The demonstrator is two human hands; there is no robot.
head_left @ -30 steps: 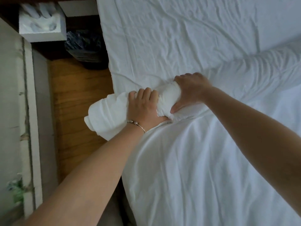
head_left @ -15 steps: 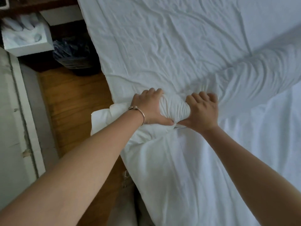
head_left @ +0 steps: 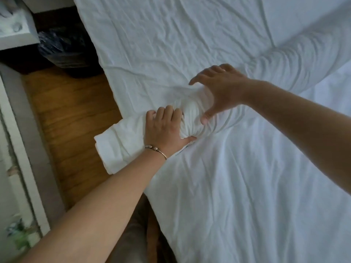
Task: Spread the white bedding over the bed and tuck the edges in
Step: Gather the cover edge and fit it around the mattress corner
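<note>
White bedding (head_left: 237,186) covers the near part of the bed. Its far edge is gathered into a thick roll (head_left: 191,114) that runs across the mattress and sticks out past the left side. A creased white sheet (head_left: 171,44) covers the mattress beyond the roll. My left hand (head_left: 163,128), with a bracelet on the wrist, grips the roll near the bed's left edge. My right hand (head_left: 218,88) hovers just right of it with fingers spread, thumb near the roll, holding nothing.
A wooden floor (head_left: 72,114) runs along the bed's left side. A black bin with a plastic liner (head_left: 62,52) stands by the bed at the upper left, next to a white box (head_left: 15,29). A pale wall or panel (head_left: 17,168) borders the floor.
My right hand has let go of the roll and lifted with fingers spread. My left hand keeps its grip on the roll. The view has shifted slightly.
</note>
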